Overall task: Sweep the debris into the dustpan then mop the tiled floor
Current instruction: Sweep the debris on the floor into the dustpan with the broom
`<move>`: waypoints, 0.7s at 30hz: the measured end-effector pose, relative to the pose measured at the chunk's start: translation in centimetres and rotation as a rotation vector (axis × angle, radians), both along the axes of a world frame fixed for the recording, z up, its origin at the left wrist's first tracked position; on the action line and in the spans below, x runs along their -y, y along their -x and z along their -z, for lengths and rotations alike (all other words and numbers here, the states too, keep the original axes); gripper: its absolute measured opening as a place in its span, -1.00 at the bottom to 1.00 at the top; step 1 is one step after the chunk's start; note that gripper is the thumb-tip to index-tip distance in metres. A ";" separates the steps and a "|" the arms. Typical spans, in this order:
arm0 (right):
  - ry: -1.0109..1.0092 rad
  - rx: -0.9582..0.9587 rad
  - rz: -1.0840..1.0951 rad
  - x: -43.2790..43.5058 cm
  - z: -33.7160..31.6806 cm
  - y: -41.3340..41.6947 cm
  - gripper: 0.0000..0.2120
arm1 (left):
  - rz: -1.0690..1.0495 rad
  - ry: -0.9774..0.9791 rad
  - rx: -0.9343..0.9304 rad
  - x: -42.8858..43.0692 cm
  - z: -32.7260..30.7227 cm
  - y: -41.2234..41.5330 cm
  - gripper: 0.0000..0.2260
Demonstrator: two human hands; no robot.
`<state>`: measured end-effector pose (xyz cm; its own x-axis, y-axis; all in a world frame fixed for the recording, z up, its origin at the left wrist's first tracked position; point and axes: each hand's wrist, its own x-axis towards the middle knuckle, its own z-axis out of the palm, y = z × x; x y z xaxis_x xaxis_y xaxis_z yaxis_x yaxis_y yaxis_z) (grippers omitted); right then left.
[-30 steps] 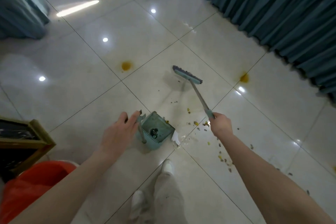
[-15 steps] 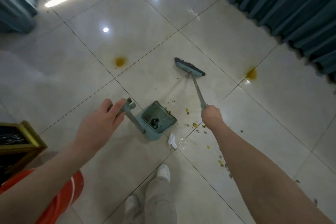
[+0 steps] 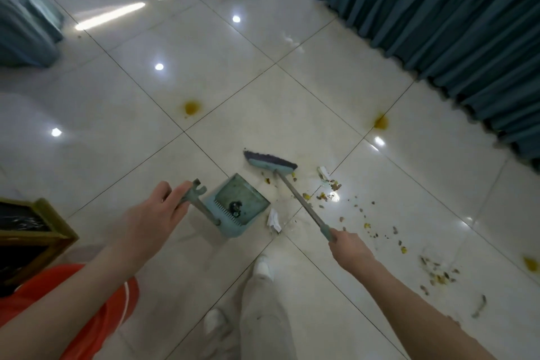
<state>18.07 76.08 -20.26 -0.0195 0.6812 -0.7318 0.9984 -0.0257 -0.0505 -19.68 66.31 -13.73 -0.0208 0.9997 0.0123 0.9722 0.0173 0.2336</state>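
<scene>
A teal dustpan [image 3: 245,193] rests on the glossy tiled floor [image 3: 204,73] with a dark clump inside. My left hand [image 3: 152,219] grips its upright handle [image 3: 194,193] at the top. My right hand [image 3: 349,248] holds the end of a teal broom, whose shaft [image 3: 301,203] slants up to the bristle head [image 3: 270,162] just beyond the dustpan's mouth. Debris [image 3: 330,193] of brown and yellow bits trails from the broom head off to the right. A crumpled white paper scrap [image 3: 274,219] lies at the dustpan's right corner.
Yellow stains [image 3: 192,107] mark the tiles, another [image 3: 381,123] near the teal curtain [image 3: 453,23] at the right. An orange bucket [image 3: 96,310] and a wood-framed bin [image 3: 32,231] stand at the lower left. My feet in white shoes [image 3: 263,267] are below the dustpan.
The broom head has come closer, now sitting just past the dustpan's mouth. My left hand went from touching the handle to gripping it. The view has shifted left, showing more debris on the right.
</scene>
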 end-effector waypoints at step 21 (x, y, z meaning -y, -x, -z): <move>-0.139 -0.101 0.000 -7.6 5.7 12.1 -0.71 | 0.001 -0.012 -0.211 3.4 1.7 4.6 -0.72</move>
